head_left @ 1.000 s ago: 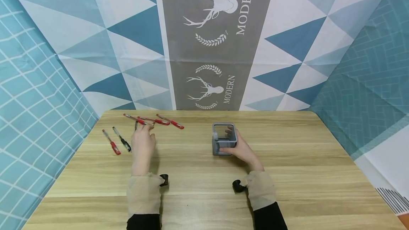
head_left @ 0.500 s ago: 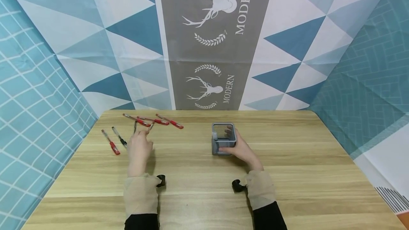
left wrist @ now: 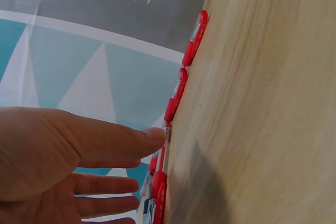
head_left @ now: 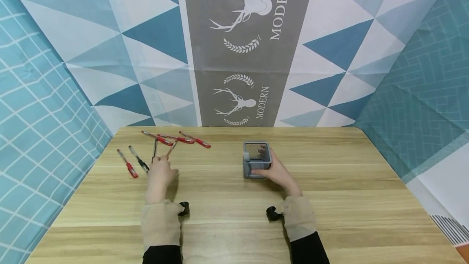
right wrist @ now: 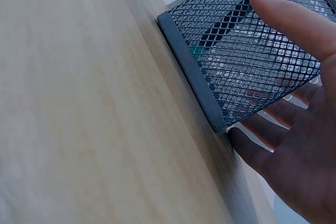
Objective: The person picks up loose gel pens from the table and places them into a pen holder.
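My left hand (head_left: 160, 174) reaches over the near ends of a thin dark pen (head_left: 155, 148) and a pen with a clear reddish barrel (head_left: 172, 148). Its thumb and fingers look nearly straight in the left wrist view, spread around a red-capped pen (left wrist: 160, 198) with none visibly gripped. Part of both pens is hidden under the hand. On the right, a grey mesh pen holder (head_left: 257, 168) stands upright on the table. My right hand (head_left: 276, 172) holds it, thumb (right wrist: 294, 22) on the near side and fingers around the far side.
Three red pens, one of them the middle pen (head_left: 186, 139), lie near the back edge of the wooden table (head_left: 220, 207). Left of my left hand are a black pen (head_left: 138, 158) and another red pen (head_left: 132, 170). A patterned cloth (head_left: 234, 52) hangs behind the table.
My left hand has drawn back toward me and slightly left, uncovering the upper parts of the dark pen and the clear-barrelled pen. My right hand and the pen holder have stayed put.
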The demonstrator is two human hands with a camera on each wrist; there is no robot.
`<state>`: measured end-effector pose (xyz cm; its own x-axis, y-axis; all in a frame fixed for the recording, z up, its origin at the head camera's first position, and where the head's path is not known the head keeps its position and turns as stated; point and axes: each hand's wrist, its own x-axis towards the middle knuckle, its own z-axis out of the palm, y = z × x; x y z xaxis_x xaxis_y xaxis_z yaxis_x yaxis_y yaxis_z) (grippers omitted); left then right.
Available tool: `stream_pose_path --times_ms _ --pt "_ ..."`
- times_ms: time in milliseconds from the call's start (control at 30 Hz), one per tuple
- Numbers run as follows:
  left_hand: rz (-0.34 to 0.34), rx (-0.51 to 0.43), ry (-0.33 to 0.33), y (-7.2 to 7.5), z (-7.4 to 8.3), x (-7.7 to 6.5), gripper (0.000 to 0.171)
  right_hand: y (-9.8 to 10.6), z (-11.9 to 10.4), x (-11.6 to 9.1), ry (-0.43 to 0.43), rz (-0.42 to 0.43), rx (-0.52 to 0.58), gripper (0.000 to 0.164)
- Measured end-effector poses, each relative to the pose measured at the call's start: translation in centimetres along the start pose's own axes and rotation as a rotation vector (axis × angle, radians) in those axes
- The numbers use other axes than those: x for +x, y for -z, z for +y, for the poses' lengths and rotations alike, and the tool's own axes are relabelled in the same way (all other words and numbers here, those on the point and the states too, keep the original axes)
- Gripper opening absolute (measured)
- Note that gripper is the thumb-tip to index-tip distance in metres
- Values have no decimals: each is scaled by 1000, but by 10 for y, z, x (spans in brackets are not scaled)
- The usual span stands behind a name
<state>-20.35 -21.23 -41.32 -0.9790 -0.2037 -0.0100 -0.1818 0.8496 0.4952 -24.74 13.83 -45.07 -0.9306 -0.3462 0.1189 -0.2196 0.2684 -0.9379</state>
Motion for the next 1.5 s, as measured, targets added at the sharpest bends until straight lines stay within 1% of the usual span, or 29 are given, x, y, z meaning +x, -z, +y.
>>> stream_pose_path --times_ms 200,300,533,667,900,1133,1500 --pt "-28 22 9 0 -2 -1 51 1 0 1 -12 5 -4 93" --pt "-39 34 7 0 -4 -1 52 1 -2 0 -21 0 12 92" --pt "-59 46 24 -1 -7 -2 56 1 -25 -8 -28 -28 15 89" --pt "-77 63 27 -1 -7 -2 57 1 -29 -9 -33 -28 14 88" --pt "-80 86 34 -1 -7 -2 58 2 -27 -9 -38 -24 10 89" --pt "-107 125 53 -3 -7 -2 58 1 -24 -8 -45 -34 7 90" --pt "-91 137 48 -4 -7 -1 56 1 -22 -7 -38 -31 7 90"
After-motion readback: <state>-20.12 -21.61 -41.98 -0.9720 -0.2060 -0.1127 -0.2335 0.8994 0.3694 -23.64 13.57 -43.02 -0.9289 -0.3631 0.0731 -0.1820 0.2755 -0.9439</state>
